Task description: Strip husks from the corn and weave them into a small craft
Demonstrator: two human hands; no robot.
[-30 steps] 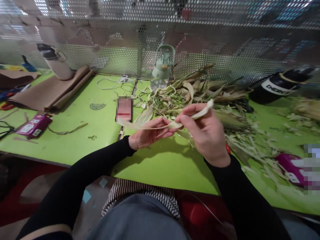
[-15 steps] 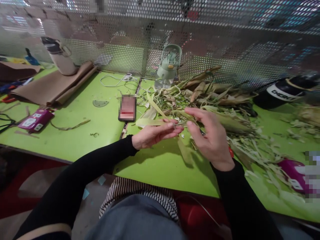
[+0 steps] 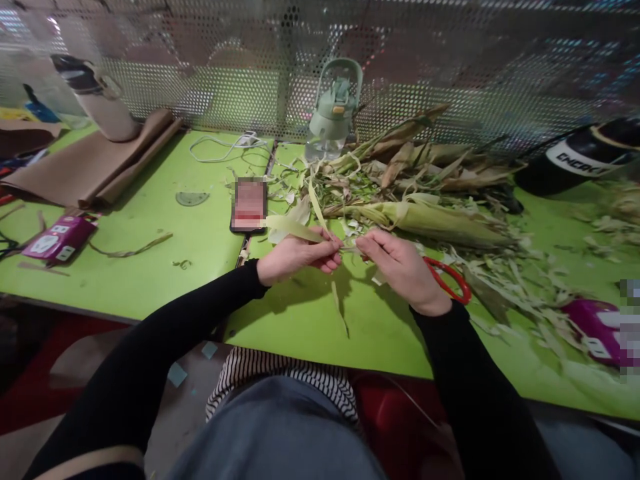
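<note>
**Evidently midway: husk strips held between two hands**

Nearest, on the green surface (image 3: 295, 340), one narrow strip end (image 3: 339, 310) dangles below the fingers in the middle of the frame. Just above it, the left hand (image 3: 300, 259) pinches a bunch of husk strips (image 3: 295, 228), thumb pressed against fingers; two pale lengths stick out, one leftward, one upward. The right hand (image 3: 400, 267) looks pinched on the other end of the thin strand spanning the gap. The strips seem gathered but not finished: their ends are loose.

Red-handled scissors (image 3: 457, 280) lie partly hidden beside the right wrist. Beyond, right of centre, shreds (image 3: 505, 283) show that much husk is already split, while a greenish husk (image 3: 445, 223) and the drier pile (image 3: 425, 160) behind it look largely unworked.

Farthest stand the containers. A green bottle (image 3: 336, 120) at upper middle has a clear base, its contents indistinct. The pale bottle (image 3: 103, 110) at upper left and the black bottle (image 3: 555, 170) at upper right are opaque, so what they hold cannot be told.
</note>
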